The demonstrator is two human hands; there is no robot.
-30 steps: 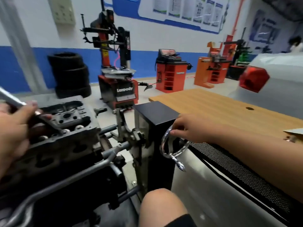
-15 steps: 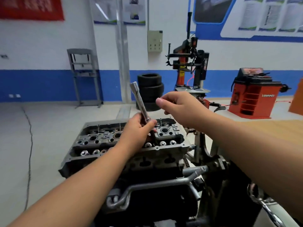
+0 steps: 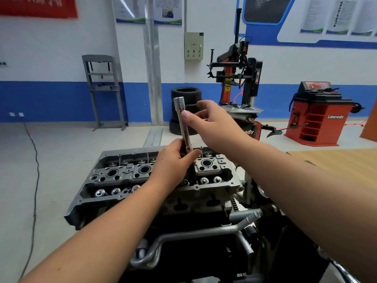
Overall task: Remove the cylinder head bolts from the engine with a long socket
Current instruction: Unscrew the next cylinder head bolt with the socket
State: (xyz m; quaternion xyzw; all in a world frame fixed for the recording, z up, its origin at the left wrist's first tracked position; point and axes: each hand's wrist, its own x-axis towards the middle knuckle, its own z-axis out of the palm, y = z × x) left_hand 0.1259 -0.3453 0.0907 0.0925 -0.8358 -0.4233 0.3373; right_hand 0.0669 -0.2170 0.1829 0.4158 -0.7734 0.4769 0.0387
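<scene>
Your right hand (image 3: 212, 123) has come closer to the long socket (image 3: 183, 123), thumb touching it, fingers loose. Your left hand (image 3: 173, 160) grips its low end, standing it up on the engine (image 3: 114, 176). Behind, a red machine (image 3: 318, 115) says "Lanpody", and the tall one (image 3: 240, 74) says "Power".

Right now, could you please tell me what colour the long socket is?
The long socket is shiny silver metal, seen best in the head view, gripped low by the left hand.

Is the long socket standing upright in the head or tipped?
Nearly upright: long socket rises from left hand above cylinder head, leaning slightly left.
</scene>
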